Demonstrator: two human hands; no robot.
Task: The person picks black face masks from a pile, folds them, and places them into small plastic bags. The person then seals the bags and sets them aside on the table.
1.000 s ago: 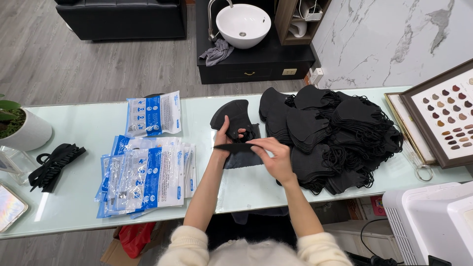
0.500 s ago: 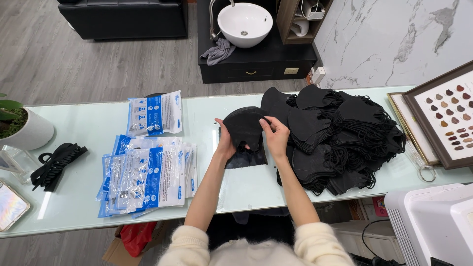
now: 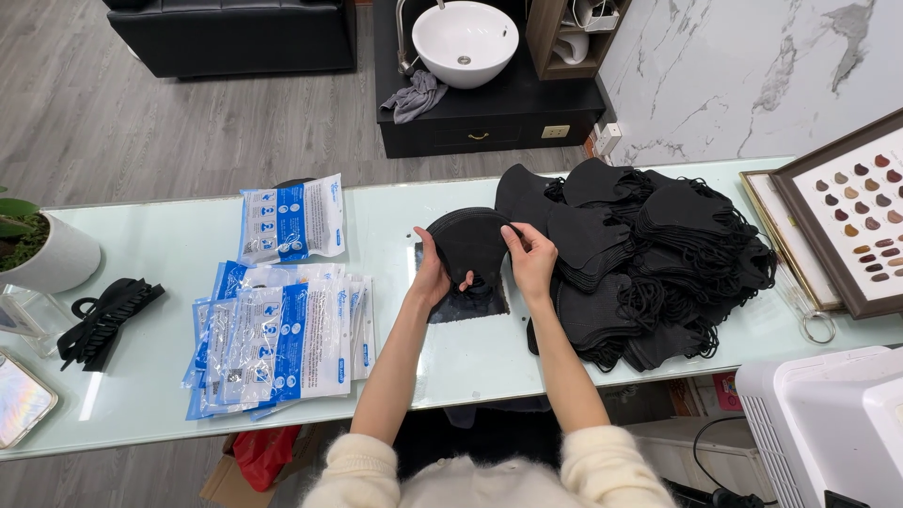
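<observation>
A black face mask (image 3: 470, 240) is held up just above the middle of the glass-topped table (image 3: 169, 235), folded flat so that its curved edge faces away from the person. The left hand (image 3: 431, 277) grips its left edge, thumb on top and fingers (image 3: 420, 246) curled behind, pinching the fabric. The right hand (image 3: 531, 261) does the same at the right edge, its fingers (image 3: 515, 233) pressed against the mask's upper corner with the thumb beneath. An ear loop hangs below the mask between the two hands. Directly under the mask a dark square sheet (image 3: 463, 303) lies flat on the table. Just to the right, touching the right wrist's side, sits a large heap of black masks (image 3: 649, 254), stacked in loose overlapping piles with their loops tangled along the near edge. To the left of the hands lies a fanned stack of clear packets with blue printing (image 3: 282, 343), and one more such packet (image 3: 292, 218) rests apart, farther back. Near the table's left end are a black hair claw clip (image 3: 105, 318), a white plant pot (image 3: 52, 259) with green leaves, and a shiny iridescent flat item (image 3: 21, 400) at the edge. At the far right stands a framed board of colour swatches (image 3: 861, 212), with a white machine (image 3: 828, 423) below it. Beyond the table a round white basin (image 3: 466, 42) sits on a dark cabinet.
</observation>
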